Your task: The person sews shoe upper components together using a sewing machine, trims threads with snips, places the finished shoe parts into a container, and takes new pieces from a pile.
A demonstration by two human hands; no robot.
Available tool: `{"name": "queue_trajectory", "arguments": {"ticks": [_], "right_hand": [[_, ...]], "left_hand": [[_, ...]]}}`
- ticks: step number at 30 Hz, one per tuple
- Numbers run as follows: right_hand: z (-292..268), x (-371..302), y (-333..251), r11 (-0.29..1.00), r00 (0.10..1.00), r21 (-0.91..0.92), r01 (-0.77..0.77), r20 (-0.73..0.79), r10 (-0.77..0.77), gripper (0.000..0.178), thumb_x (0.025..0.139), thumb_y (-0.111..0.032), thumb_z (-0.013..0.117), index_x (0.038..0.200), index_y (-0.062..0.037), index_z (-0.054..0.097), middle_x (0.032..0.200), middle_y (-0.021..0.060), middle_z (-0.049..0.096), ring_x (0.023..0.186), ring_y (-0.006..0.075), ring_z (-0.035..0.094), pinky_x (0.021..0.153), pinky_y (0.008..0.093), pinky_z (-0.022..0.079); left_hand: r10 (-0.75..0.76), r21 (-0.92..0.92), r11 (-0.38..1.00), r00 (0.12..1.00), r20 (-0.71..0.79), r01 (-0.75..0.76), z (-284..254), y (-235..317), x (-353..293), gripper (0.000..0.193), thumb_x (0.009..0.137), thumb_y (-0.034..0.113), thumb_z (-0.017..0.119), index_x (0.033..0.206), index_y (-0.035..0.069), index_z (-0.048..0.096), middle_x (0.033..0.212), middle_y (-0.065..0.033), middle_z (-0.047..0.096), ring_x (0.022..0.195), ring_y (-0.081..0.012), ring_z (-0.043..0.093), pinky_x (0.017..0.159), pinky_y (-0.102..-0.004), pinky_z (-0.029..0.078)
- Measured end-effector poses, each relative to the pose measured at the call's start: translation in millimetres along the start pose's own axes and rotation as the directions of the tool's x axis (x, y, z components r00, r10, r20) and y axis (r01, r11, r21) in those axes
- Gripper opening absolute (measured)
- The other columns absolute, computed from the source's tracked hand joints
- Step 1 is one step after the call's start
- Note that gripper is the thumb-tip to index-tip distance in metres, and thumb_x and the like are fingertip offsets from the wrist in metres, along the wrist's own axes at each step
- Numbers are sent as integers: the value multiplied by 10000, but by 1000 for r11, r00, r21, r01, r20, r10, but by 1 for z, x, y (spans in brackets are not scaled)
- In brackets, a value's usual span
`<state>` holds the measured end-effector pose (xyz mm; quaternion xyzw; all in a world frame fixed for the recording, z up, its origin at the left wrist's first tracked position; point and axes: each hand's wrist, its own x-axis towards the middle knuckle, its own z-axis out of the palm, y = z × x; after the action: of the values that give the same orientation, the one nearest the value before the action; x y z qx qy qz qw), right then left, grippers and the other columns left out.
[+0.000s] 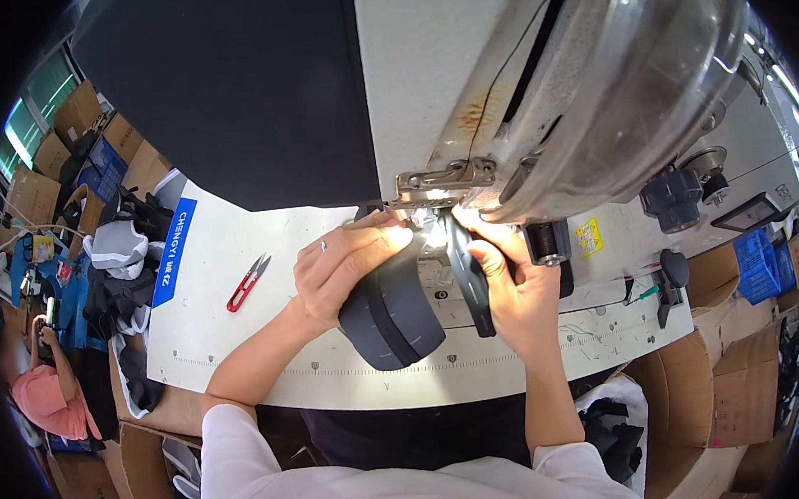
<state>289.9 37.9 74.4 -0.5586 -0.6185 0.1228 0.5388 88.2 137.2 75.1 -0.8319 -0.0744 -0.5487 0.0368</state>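
My left hand (346, 261) lies with its fingers pressed together on a dark grey padded fabric piece (392, 318), left of the sewing machine's (442, 193) lit needle area. A darker band with small light marks runs down the piece, which curves over the near side of the machine bed. Right of the needle, my right hand (519, 284) pinches a narrow, upright dark fabric edge (470, 286) between thumb and fingers. Whether this edge belongs to the same piece cannot be seen. The fingertips nearest the needle are partly lost in glare.
Red-handled thread snips (248, 284) lie on the white table (210, 250) to the left. Dark and white pieces (124, 255) are piled beyond its left edge. Cardboard boxes (741, 385) stand at right. Another person (55, 394) works at far left.
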Motion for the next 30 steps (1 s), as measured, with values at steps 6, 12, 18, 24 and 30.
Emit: {"name": "queue_trajectory", "arguments": {"ticks": [6,12,18,24,30], "right_hand": [[9,0,-7,868,984,478,-135,-37,174,360,904,-1,654,1227,112,543,1163,150,615,1111,144,534,976,283,423],[8,-14,-15,993,999,-114,-35,36,39,111,884,13,654,974,-6,717,891,138,725,788,191,655,739,275,489],[0,5,-25,980,980,-19,-197,-11,197,271,910,-10,636,1176,40,655,1050,151,706,947,209,652,901,315,488],[13,-13,-19,975,983,126,-181,8,181,302,904,-32,672,1199,30,656,1042,117,727,910,129,654,859,261,501],[7,4,-44,988,986,-101,-114,106,125,289,889,-53,680,1162,39,656,970,156,731,862,208,706,838,274,513]], "left_hand": [[-87,-67,994,995,-42,84,2,-2,2,339,717,58,773,1029,-38,681,995,-164,713,949,-296,726,775,-319,602],[-45,-70,997,999,-13,44,-4,-6,2,331,731,54,739,1043,-36,676,1021,-175,704,962,-306,718,845,-361,600],[108,-41,993,993,44,-106,-6,-19,4,282,734,92,713,994,-14,694,1033,-162,695,978,-303,710,881,-403,600],[-102,-155,982,994,31,105,-8,-5,4,360,731,82,762,1066,-16,678,1049,-159,704,985,-291,711,858,-359,598],[-157,-169,972,987,37,161,-10,-2,6,372,708,71,775,1061,-2,683,1034,-158,700,962,-276,714,819,-352,601]]}}
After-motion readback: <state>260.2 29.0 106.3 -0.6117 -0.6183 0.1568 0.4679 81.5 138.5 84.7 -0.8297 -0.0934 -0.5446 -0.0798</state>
